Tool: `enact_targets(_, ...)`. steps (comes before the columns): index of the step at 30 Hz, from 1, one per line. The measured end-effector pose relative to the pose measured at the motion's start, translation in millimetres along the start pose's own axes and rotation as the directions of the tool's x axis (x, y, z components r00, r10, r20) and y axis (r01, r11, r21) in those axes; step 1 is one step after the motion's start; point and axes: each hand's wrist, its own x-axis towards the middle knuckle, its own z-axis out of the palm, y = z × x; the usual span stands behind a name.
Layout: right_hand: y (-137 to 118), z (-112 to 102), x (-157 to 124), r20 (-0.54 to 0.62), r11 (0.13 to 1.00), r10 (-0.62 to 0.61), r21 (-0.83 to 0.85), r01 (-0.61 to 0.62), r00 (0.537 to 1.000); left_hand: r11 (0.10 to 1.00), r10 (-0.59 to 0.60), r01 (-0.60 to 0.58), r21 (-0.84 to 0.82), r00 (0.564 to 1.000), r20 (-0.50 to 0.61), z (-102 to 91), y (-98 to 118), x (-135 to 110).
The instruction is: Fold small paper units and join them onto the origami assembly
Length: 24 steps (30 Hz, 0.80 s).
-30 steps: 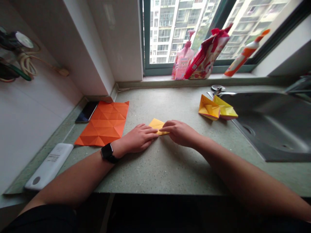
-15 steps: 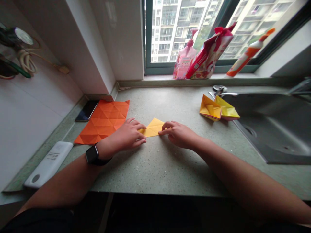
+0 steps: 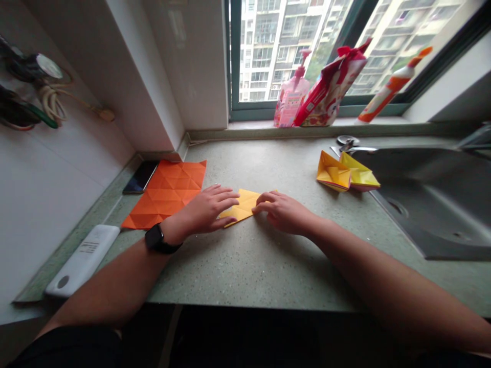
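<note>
A folded piece of yellow origami paper lies on the counter between my hands, its lower edge slanting up to the right. Over its left end rests my left hand, fingers stretched out and apart, covering that part. My right hand pinches the paper's right side between thumb and curled fingers; a small yellow corner shows behind the knuckles. Left of my left hand is a creased orange sheet. Two folded paper pieces, one orange-yellow and one bright yellow, stand near the sink.
The stone counter ends at a front edge close to me. A dark phone and a white power bank lie at the left. A metal sink is at the right. Bottles and a red bag stand on the windowsill.
The yellow paper has turned slightly, its left end now nearer me. My left hand's fingers have moved farther over the paper and straightened. My right hand stays almost in place.
</note>
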Motion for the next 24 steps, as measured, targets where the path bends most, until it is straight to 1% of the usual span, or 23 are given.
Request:
enact_targets(3, 10.7, 6.5, 0.6, -0.042, 0.999, -0.046, 0.024, 0.047, 0.998, 0.998, 0.033, -0.028, -0.055, 0.995, 0.092, 15.3, -3.4, 0.9)
enact_targets(5, 18.0, 11.2, 1.4, -0.066, 0.996, -0.084, 0.030, 0.086, 0.994, 0.994, 0.068, -0.057, -0.091, 0.989, 0.128, 20.7, -2.7, 2.0)
enact_targets(7, 22.9, 14.4, 2.2, -0.098, 0.994, -0.107, 0.015, 0.109, 0.989, 0.989, 0.104, -0.089, -0.115, 0.985, 0.137, 22.3, -0.1, 3.7)
enact_targets(9, 24.1, 14.5, 2.8, -0.152, 0.996, -0.090, -0.006, 0.090, 0.984, 0.989, 0.117, -0.104, -0.101, 0.984, 0.134, 21.5, 3.5, 5.4)
enact_targets(12, 19.7, 8.6, 2.3, -0.209, 0.997, -0.079, -0.008, 0.079, 0.975, 0.998, 0.058, -0.058, 0.000, 0.991, 0.122, 19.4, 9.2, 6.7)
enact_targets(15, 13.6, 0.1, 0.8, -0.165, 0.988, -0.145, 0.031, 0.152, 0.976, 0.994, -0.036, 0.025, 0.107, 0.994, 0.107, 18.5, 14.0, 6.6)
enact_targets(17, 11.4, -3.9, -0.1, -0.117, 0.980, -0.178, 0.064, 0.186, 0.977, 0.991, -0.059, 0.046, 0.125, 0.993, 0.103, 19.1, 15.8, 6.2)
enact_targets(21, 11.1, -7.1, -0.3, -0.059, 0.978, -0.173, 0.105, 0.179, 0.983, 0.998, -0.027, 0.022, 0.065, 0.997, 0.078, 24.1, 15.0, 5.9)
enact_targets(24, 12.0, -7.3, 0.8, -0.052, 0.978, -0.162, 0.127, 0.167, 0.985, 1.000, 0.008, -0.006, -0.018, 0.997, 0.072, 29.0, 13.1, 5.5)
